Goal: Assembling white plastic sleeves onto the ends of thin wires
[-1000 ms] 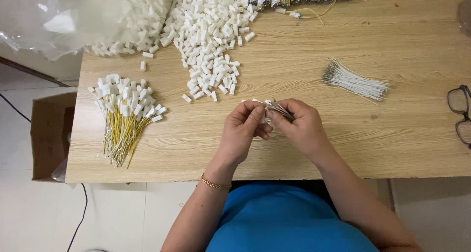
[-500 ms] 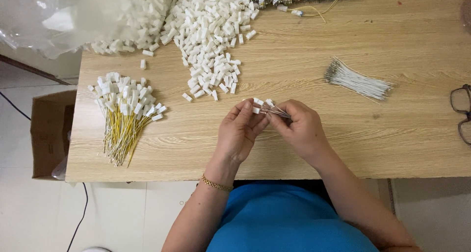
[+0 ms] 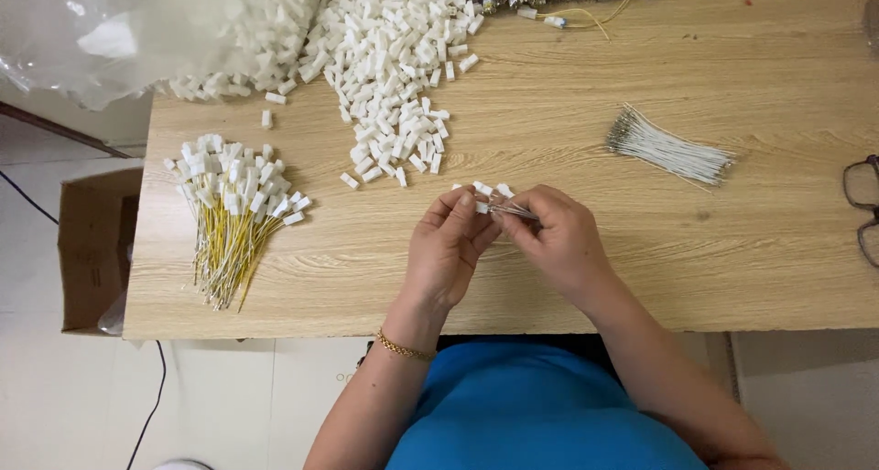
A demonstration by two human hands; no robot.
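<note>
Over the wooden table (image 3: 641,278) my two hands meet near its front middle. My left hand (image 3: 449,246) pinches a small white plastic connector (image 3: 482,206) between its fingertips. My right hand (image 3: 557,237) grips a thin bunch of wires (image 3: 513,211) whose metal ends point left into that connector. A few loose white connectors (image 3: 494,189) lie just beyond my fingers. Farther back a large heap of white connectors (image 3: 394,67) spreads across the table.
A pile of finished yellow wires with white connectors (image 3: 233,209) lies at the left. A bundle of white wires (image 3: 668,148) lies at the right. A clear plastic bag (image 3: 119,31) is at the back left, glasses (image 3: 861,209) at the right edge, a cardboard box (image 3: 87,250) on the floor.
Both hands stay together at the same spot. The fingers shift slightly as the wires are worked against the connector.
</note>
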